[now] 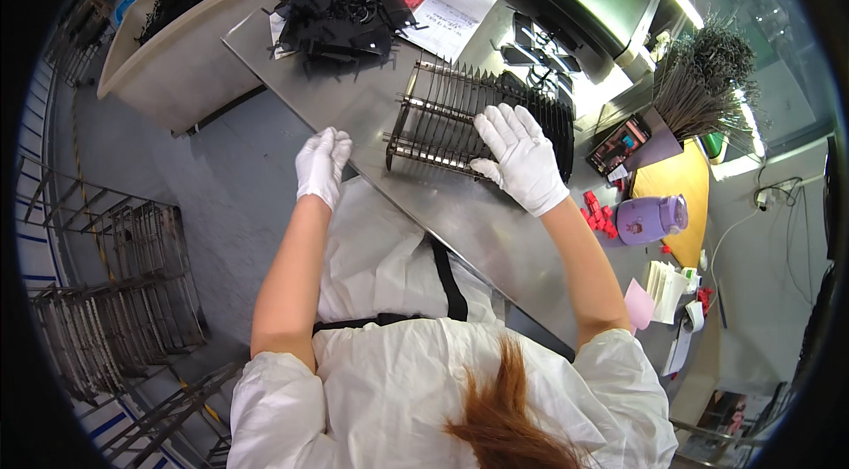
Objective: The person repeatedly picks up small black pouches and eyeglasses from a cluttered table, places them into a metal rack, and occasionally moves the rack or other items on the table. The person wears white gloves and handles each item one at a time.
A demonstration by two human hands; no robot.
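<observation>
Seen from above, a person in a white coat wears two white gloves. The right hand lies flat, grip open, fingers spread on one slotted metal rack — part-filled with thin black plates — standing mid-way along the steel table. The left hand, loosely curled and holding nothing, hovers at the table's near edge. One purple lidded cup stands well right; one heap of black plastic parts lies beyond the rack.

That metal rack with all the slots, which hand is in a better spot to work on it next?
Probably the right hand. It already lies flat on the metal rack, fingers spread over the slotted bars. The left hand hangs past the table edge, apart from the rack and touching nothing.
</observation>
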